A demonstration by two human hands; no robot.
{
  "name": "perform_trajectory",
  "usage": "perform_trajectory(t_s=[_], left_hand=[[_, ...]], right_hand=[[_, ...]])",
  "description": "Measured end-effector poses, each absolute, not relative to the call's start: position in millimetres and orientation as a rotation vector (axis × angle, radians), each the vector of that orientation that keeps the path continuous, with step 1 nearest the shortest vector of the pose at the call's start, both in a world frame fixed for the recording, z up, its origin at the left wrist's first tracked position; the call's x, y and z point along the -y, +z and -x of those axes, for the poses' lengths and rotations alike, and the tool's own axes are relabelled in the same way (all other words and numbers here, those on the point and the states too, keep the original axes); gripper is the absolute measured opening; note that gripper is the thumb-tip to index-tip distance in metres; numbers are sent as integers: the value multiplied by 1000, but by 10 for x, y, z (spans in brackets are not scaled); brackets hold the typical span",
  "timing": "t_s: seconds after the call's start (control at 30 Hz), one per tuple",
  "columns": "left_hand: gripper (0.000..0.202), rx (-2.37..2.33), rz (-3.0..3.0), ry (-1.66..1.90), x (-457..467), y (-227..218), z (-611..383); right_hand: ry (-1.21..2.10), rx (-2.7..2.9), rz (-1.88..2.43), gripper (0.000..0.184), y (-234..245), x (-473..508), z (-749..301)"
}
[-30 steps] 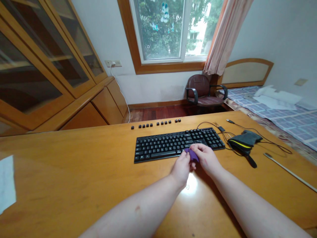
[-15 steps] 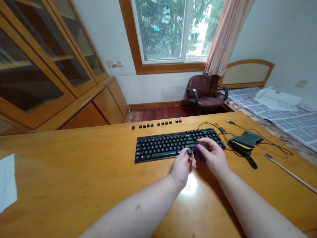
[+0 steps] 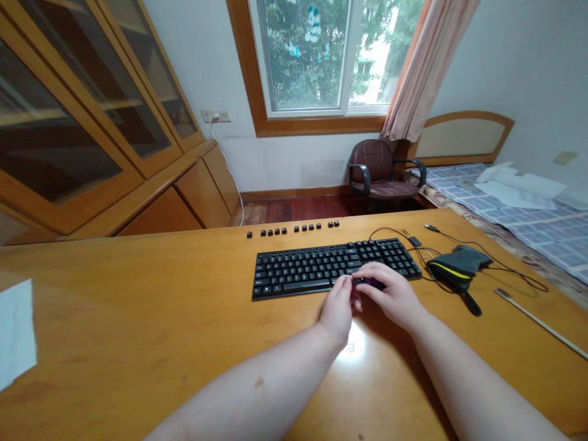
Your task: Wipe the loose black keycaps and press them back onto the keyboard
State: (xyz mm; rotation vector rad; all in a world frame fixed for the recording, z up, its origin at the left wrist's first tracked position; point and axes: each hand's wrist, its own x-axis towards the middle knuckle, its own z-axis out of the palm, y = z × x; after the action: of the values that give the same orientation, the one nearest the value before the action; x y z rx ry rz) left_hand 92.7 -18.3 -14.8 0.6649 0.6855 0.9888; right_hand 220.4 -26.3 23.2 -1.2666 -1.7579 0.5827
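My left hand [image 3: 337, 313] pinches a small black keycap [image 3: 356, 281] just in front of the keyboard, and most of the keycap is hidden by fingers. My right hand [image 3: 392, 297] meets it from the right, its fingertips at the same keycap. A soft-looking purple piece [image 3: 377, 283] shows dimly under the right fingers; its kind is unclear. Behind both hands lies the black keyboard [image 3: 298, 270], its lower right part covered by them. Along the table's far edge stands a row of several loose black keycaps [image 3: 277, 231], in small groups.
Right of the keyboard lie a grey cloth [image 3: 459, 264] with a yellow stripe, a looped black cable [image 3: 489, 248] with a USB plug, and a thin white-handled brush [image 3: 542, 320]. White paper [image 3: 17, 334] rests at the table's left. A chair [image 3: 376, 171] stands beyond the table [image 3: 160, 318].
My right hand has moved left to my left hand, and its fingers now cover the keycap that showed plainly before. The purple piece is more hidden. The view has shifted slightly.
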Motion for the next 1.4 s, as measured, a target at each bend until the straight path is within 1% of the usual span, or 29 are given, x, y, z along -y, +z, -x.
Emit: perform_trajectory(t_s=[0.07, 0.17, 0.27, 0.33, 0.4, 0.5, 0.67, 0.8, 1.4], left_hand=[[29, -690, -659, 974, 179, -161, -930], [27, -719, -653, 951, 170, -178, -934], [26, -734, -635, 950, 165, -187, -937], [26, -738, -630, 946, 164, -190, -939], [25, -742, -633, 945, 163, -192, -941], [24, -745, -626, 950, 162, -197, -947], [27, -757, -605, 941, 158, -205, -955], [29, -765, -608, 942, 159, -212, -956], [20, -737, -624, 953, 159, -226, -958]], right_hand=[[490, 1625, 1306, 16, 239, 254, -2252], [339, 1459, 1432, 21, 298, 191, -2343], [288, 1559, 1526, 26, 417, 9, -2421], [209, 1679, 1544, 26, 486, -180, -2450], [139, 1805, 1552, 22, 503, -389, -2452], [144, 1981, 1579, 18, 404, -646, -2407], [80, 2120, 1626, 21, 123, -809, -2331], [69, 2159, 1661, 21, 14, -839, -2352], [54, 2166, 1679, 24, 27, -814, -2340]])
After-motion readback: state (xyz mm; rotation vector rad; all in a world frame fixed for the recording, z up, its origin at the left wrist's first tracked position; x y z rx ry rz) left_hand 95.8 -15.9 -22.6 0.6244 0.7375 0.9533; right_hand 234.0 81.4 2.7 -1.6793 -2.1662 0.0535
